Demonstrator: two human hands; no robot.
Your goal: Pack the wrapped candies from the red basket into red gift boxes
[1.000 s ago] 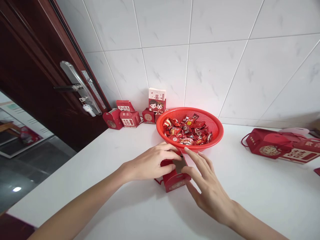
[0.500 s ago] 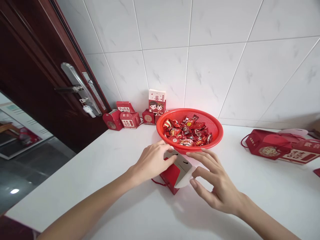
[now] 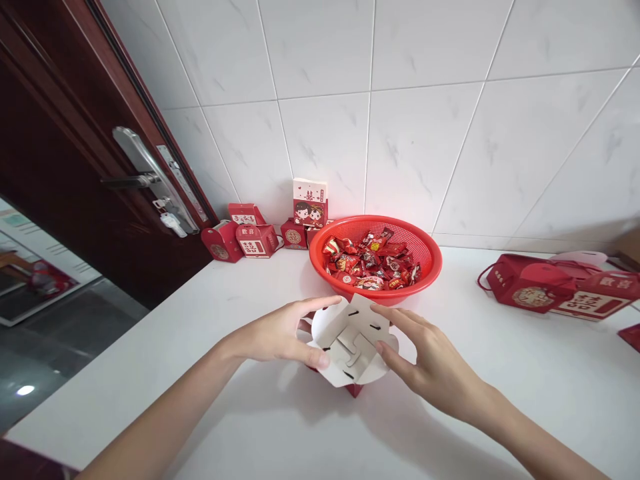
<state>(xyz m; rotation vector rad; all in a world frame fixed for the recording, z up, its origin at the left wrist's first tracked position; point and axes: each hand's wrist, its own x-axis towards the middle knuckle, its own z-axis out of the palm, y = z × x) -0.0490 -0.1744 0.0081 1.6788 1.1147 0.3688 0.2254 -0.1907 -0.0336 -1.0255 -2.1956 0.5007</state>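
A small red candy box [image 3: 355,389] with a white inside stands on the white table, its top flaps folded outward. I can see into it down to the interlocked bottom panels, and no candy lies inside. My left hand [image 3: 280,333] grips the box's left side, thumb on the near flap and fingers partly hidden behind the left one. On the right side my right hand [image 3: 430,357] holds the flaps, with its thumb at the right flap and its fingers along the far corner. Just behind the box, a red plastic basket [image 3: 430,270] contains many wrapped candies [image 3: 373,260].
Closed red boxes [image 3: 255,240] stand by the wall at the back left, and a white-and-red box [image 3: 310,203] rests on others. More red handled boxes [image 3: 530,287] sit at the right. A dark door [image 3: 75,147] with keys in its lock borders the left.
The box's flaps have spread outward, so its inside now faces up. My left hand has shifted from its far edge to its left side. My right hand has closed in on the flaps.
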